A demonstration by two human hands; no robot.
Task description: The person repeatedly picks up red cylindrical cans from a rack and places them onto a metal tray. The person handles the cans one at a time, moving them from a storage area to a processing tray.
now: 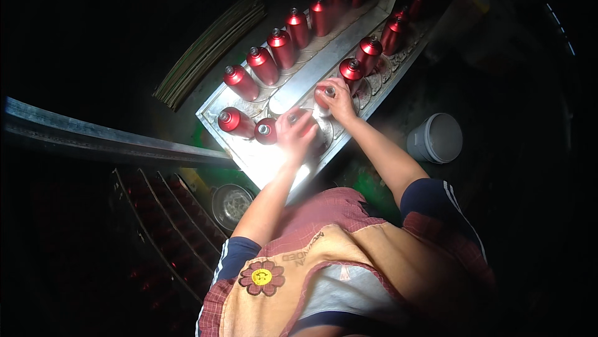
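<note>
My right hand (339, 101) is closed around the upper part of a shiny red metal bottle (321, 94), its bare neck showing between the fingers. To its left, my left hand (295, 137) is slightly blurred, its fingers curled about another red bottle (305, 124). Just left of that hand stands a red bottle (266, 132) with an open neck, and beyond it one more red bottle (235, 122). On the far side of my right hand, a red bottle (351, 70) stands close to the fingers. The bottles' lower parts near my hands are partly hidden.
A metal-edged conveyor (293, 91) carries several red bottles in two rows, split by a metal divider strip (324, 56). A lidded pail (443, 139) stands at right, a round metal bowl (232, 206) below left. A long metal bar (112, 137) reaches the conveyor's corner.
</note>
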